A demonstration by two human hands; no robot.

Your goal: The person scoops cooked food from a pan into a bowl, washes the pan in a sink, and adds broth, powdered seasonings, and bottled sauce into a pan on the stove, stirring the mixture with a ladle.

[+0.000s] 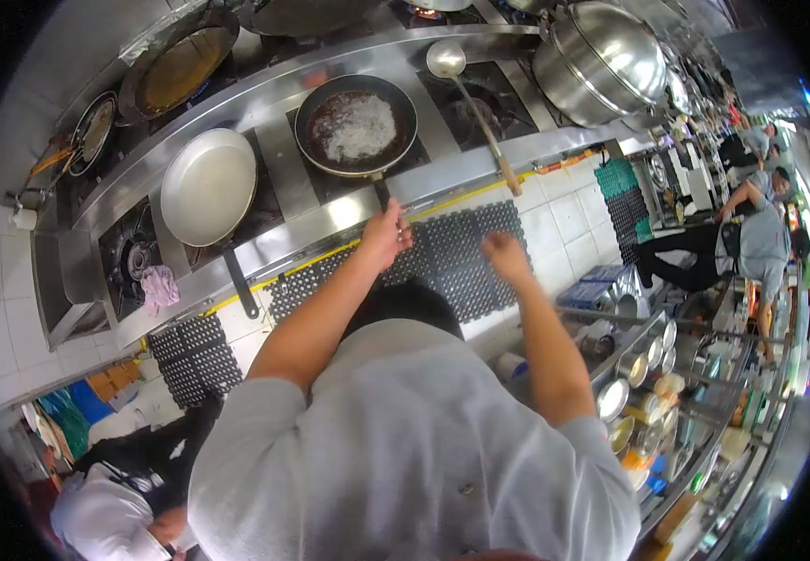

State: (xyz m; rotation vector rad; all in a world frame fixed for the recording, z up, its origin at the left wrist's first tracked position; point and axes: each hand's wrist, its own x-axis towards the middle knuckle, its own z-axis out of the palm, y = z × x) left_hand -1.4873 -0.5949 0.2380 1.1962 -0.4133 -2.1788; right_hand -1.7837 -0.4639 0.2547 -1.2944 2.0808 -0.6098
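Note:
My left hand (386, 236) is closed round the handle of a dark frying pan (309, 122) on the stove. Whitish, foamy stuff lies over a dark red-brown layer in this pan. Out over the floor mat, my right hand (503, 254) is raised with no object visible at it; blur hides how its fingers are set. Left of the dark pan rests a pale, wide pan (208, 187), its black handle pointing toward me. A long-handled ladle (446, 60) lies across the stove to the right, its wooden grip over the front edge.
A large steel pot (601, 64) stands at the right of the stove. Behind are more pans, one browned inside (183, 71). A pink cloth (159, 288) hangs near the left burner. People are at lower left and far right, beside shelves of containers (643, 374).

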